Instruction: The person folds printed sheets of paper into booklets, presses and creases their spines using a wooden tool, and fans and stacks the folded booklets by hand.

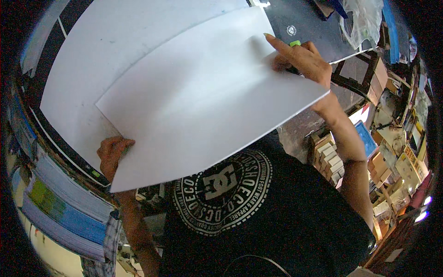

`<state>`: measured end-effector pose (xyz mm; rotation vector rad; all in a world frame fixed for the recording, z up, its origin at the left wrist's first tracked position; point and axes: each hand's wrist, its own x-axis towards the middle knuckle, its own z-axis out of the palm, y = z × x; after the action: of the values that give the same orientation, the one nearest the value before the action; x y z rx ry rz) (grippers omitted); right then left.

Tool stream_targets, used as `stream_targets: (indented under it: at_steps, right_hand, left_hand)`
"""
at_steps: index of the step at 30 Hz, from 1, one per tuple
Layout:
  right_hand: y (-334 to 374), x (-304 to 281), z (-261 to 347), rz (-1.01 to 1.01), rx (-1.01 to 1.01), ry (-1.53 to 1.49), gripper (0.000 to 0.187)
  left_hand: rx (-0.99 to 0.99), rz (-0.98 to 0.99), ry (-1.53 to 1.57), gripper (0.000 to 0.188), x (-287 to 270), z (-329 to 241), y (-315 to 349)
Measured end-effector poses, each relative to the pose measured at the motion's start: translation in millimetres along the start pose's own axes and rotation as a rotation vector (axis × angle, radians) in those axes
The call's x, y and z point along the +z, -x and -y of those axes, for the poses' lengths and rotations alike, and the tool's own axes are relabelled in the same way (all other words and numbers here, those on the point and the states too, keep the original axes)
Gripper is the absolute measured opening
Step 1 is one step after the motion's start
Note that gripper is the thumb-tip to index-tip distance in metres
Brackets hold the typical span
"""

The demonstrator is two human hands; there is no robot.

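A large white sheet is bowed upward in front of my body, its near edge raised off the table. My left hand pinches the sheet's left edge, fingers closed on it. On the right side, my right hand rests over the sheet with the index finger stretched out and the other fingers curled. Between those curled fingers shows a small green-and-black object, whose kind I cannot make out. The sheet's right corner passes in front of my right wrist. Underneath lies a bigger white sheet.
The sheets lie on a dark work surface. A clear plastic bag is at its far right. Stacks of boards or paper stand at the lower left. Cardboard boxes and a blue tray crowd the right side.
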<state>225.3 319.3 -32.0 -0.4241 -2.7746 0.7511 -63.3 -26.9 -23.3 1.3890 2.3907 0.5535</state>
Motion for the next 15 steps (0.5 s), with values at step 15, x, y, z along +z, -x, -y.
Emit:
stream_targets:
  at_steps: [15]
  right_hand:
    - [-20.5,-2.5,15.2,0.077,0.458,-0.152,0.082]
  left_hand:
    - [-0.307,0.160,0.220,0.015,-6.1,-10.8,-22.5]
